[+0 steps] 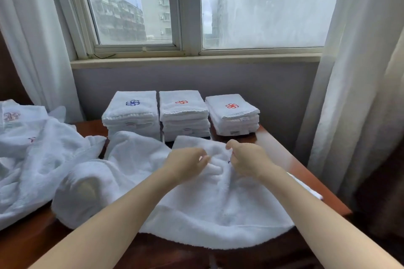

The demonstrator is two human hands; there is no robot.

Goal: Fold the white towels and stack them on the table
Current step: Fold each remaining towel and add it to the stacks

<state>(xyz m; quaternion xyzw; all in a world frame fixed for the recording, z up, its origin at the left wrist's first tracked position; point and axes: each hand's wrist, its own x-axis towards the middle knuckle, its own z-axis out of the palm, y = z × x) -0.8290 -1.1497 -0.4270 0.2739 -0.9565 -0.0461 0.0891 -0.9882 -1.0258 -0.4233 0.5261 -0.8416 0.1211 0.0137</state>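
A loose white towel [203, 209] lies spread and rumpled across the middle of the wooden table [306, 172]. My left hand [185, 165] and my right hand [247, 160] sit close together on its far part, each with fingers curled and pinching the cloth. Behind them stand three stacks of folded white towels: the left stack [131, 113] has a blue flower emblem on top, the middle stack [183, 113] and the right stack [232, 113] each show a red one.
A heap of unfolded white towels [32, 159] covers the table's left side and a surface beyond it. A window and wall run behind the stacks. White curtains [349, 94] hang at both sides. The table's right edge lies close to the right curtain.
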